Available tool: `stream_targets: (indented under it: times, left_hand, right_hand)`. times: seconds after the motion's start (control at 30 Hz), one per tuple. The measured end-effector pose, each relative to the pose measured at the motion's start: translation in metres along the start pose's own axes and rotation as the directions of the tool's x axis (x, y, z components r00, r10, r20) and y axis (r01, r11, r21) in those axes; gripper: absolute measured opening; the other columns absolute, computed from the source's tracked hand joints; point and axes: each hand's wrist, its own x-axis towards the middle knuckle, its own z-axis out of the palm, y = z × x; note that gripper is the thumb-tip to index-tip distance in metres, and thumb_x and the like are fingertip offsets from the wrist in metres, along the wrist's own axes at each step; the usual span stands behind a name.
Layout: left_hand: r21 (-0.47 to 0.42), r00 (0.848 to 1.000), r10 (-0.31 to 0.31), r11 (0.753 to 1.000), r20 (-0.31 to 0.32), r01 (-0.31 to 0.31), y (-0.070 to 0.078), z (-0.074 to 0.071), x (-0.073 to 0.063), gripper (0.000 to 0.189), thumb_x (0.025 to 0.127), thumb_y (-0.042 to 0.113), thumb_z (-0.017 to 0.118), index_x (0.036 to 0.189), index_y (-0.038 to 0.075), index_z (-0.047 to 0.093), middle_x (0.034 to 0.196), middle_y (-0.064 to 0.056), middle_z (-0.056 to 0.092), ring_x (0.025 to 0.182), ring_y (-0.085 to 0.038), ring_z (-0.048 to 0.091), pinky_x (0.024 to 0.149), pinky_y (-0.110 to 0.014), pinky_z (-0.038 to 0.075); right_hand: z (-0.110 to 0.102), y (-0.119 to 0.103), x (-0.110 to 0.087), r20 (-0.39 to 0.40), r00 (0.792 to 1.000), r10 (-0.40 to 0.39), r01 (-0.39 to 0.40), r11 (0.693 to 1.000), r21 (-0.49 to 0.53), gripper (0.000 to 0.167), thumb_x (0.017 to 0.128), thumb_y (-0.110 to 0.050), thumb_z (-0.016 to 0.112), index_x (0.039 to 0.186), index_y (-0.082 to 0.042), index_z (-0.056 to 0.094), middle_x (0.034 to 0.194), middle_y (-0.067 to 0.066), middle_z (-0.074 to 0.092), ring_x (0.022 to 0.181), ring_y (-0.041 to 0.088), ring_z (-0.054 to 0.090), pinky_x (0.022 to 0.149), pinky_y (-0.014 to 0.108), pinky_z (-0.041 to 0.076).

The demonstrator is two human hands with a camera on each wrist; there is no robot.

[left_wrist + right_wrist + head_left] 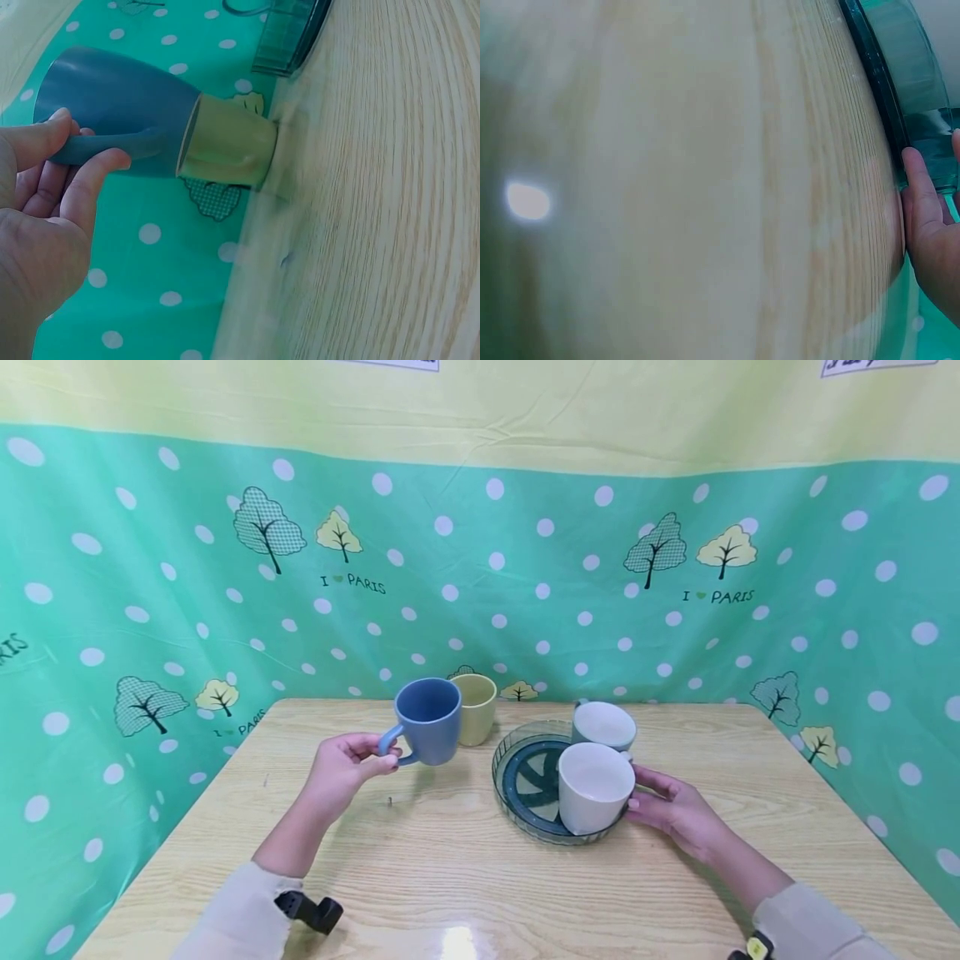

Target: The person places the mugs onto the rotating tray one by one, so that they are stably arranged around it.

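In the head view my left hand [347, 774] pinches the handle of a blue mug [431, 727], thumb on the near side and fingers behind. The mug is raised and overlaps a yellow mug [477, 714] standing behind it. My right hand [678, 810] is at the right side of a round glass tray [517, 817], its fingertips close to a white mug [594, 789] in the tray. In the right wrist view straight fingers [921, 184] touch the tray's outer wall. Behind the white mug, another mug with a grey-blue outside [604, 724] also sits in the tray.
The wooden table [450, 877] carries the tray near its middle and the yellow mug near its back edge. A green dotted curtain [480, 568] hangs behind the table and along both sides. Dark bands show on the tray's floor, left of the mugs.
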Motion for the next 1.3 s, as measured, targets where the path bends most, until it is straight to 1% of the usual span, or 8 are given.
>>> stream_targets:
  times: [0.2, 0.6, 0.8, 1.07, 1.2, 1.23, 1.3]
  left_hand:
    - [-0.010, 1.000, -0.002, 1.000, 0.018, 0.002, 0.003, 0.005, 0.002, 0.025, 0.084, 0.002, 0.075, 0.102, -0.013, 0.066, 0.093, -0.015, 0.073, 0.088, -0.022, 0.071, 0.081, -0.030, 0.059]
    - [-0.034, 0.999, -0.018, 0.999, 0.047, 0.020, 0.007, 0.016, 0.009, 0.025, 0.082, -0.002, 0.075, 0.103, -0.013, 0.067, 0.089, -0.011, 0.074, 0.084, -0.020, 0.072, 0.080, -0.031, 0.060]
    - [-0.039, 0.998, -0.012, 0.999, 0.061, 0.015, 0.007, 0.023, 0.013, 0.028, 0.082, -0.003, 0.075, 0.105, -0.016, 0.065, 0.089, -0.014, 0.073, 0.083, -0.019, 0.071, 0.079, -0.030, 0.060]
    - [-0.034, 0.997, -0.016, 0.999, 0.076, 0.018, 0.006, 0.030, 0.016, 0.025, 0.084, -0.002, 0.074, 0.105, -0.013, 0.067, 0.091, -0.014, 0.073, 0.085, -0.019, 0.071, 0.080, -0.031, 0.060]
    - [-0.042, 0.996, -0.013, 0.999, 0.092, 0.017, 0.008, 0.033, 0.018, 0.027, 0.084, -0.003, 0.073, 0.106, -0.015, 0.065, 0.092, -0.017, 0.073, 0.086, -0.019, 0.071, 0.080, -0.033, 0.060]
    - [-0.044, 0.995, -0.012, 0.999, 0.098, 0.016, 0.008, 0.034, 0.018, 0.027, 0.084, -0.003, 0.073, 0.106, -0.015, 0.065, 0.093, -0.017, 0.073, 0.086, -0.019, 0.070, 0.080, -0.033, 0.060]
    - [-0.052, 0.994, -0.007, 0.999, 0.111, 0.013, 0.009, 0.036, 0.020, 0.027, 0.083, -0.004, 0.073, 0.106, -0.016, 0.065, 0.095, -0.021, 0.072, 0.088, -0.024, 0.070, 0.080, -0.034, 0.060]
  right_hand:
    - [0.000, 0.000, 0.001, -0.001, 1.000, 0.003, -0.003, 1.000, 0.006, 0.076, 0.092, 0.000, 0.064, 0.152, 0.005, 0.016, 0.156, 0.028, 0.016, 0.114, 0.019, 0.060, 0.099, 0.040, 0.050]
    - [0.000, 0.001, 0.001, -0.002, 1.000, 0.006, -0.006, 1.000, 0.016, 0.077, 0.092, 0.001, 0.064, 0.151, 0.006, 0.016, 0.155, 0.028, 0.017, 0.113, 0.018, 0.061, 0.099, 0.040, 0.050]
    - [0.000, 0.001, 0.001, 0.002, 1.000, 0.002, -0.002, 1.000, 0.014, 0.076, 0.092, 0.001, 0.064, 0.151, 0.007, 0.016, 0.155, 0.029, 0.017, 0.113, 0.019, 0.061, 0.099, 0.040, 0.051]
    - [0.000, 0.001, 0.001, 0.005, 1.000, 0.004, -0.004, 1.000, 0.014, 0.076, 0.092, 0.002, 0.063, 0.151, 0.007, 0.015, 0.155, 0.028, 0.016, 0.113, 0.019, 0.061, 0.098, 0.040, 0.051]
    - [0.000, 0.000, 0.000, -0.002, 1.000, 0.010, -0.010, 1.000, 0.013, 0.077, 0.092, 0.001, 0.063, 0.151, 0.007, 0.015, 0.155, 0.028, 0.016, 0.113, 0.018, 0.061, 0.098, 0.040, 0.051]
    - [0.000, 0.000, 0.000, -0.004, 1.000, 0.011, -0.011, 1.000, 0.013, 0.077, 0.092, 0.001, 0.063, 0.151, 0.007, 0.016, 0.155, 0.028, 0.016, 0.113, 0.018, 0.061, 0.098, 0.040, 0.051]
    - [0.000, -0.001, 0.000, -0.009, 1.000, 0.015, -0.015, 1.000, 0.012, 0.077, 0.092, 0.001, 0.064, 0.152, 0.006, 0.016, 0.155, 0.028, 0.016, 0.113, 0.018, 0.061, 0.098, 0.040, 0.051]
